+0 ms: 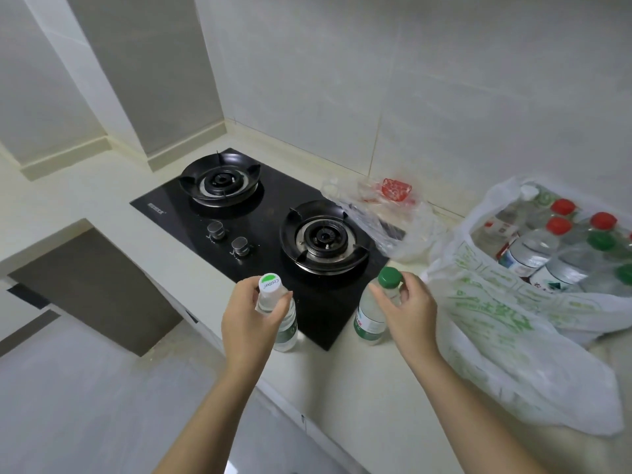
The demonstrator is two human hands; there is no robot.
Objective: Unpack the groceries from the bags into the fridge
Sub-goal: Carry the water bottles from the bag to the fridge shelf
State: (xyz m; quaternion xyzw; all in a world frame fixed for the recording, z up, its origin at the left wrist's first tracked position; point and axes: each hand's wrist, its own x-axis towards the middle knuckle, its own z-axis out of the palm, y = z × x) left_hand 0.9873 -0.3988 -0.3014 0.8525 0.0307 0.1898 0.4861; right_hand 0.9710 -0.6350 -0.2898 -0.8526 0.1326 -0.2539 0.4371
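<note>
Grip: left hand (251, 319) has fingers and thumb curled round the neck of a clear plastic water bottle with a white, green-marked cap (285, 326), just under the cap. right hand (407, 309) is wrapped the same way round the neck of a clear plastic bottle with a green cap and green label (367, 323). Both bottles are upright. The white-cap one is at the front edge of the black glass two-burner gas hob (260, 217); can't tell if its base is on the surface or just off it. The green-cap one's base is at the cream stone countertop (359, 388), just right of the hob's front corner.

White plastic bag with green print (496, 319) sits on the counter right of the right hand, mouth open, slumped toward the front edge. Inside it is a cluster of clear water bottles with red and green caps (533, 248), packed touching each other.

Crumpled clear plastic bag with a red print (386, 213) lies behind, against the wall, draped over the hob's back right corner beside the right burner.

Two metal knobs (227, 238) sit at the hob's front, left of that burner.

Room: pale glossy wall tiles (444, 97) behind the counter, corner at upper left. Counter runs in an L; dark recess (95, 285) under it on the left. Pale tiled floor (85, 405) below.
</note>
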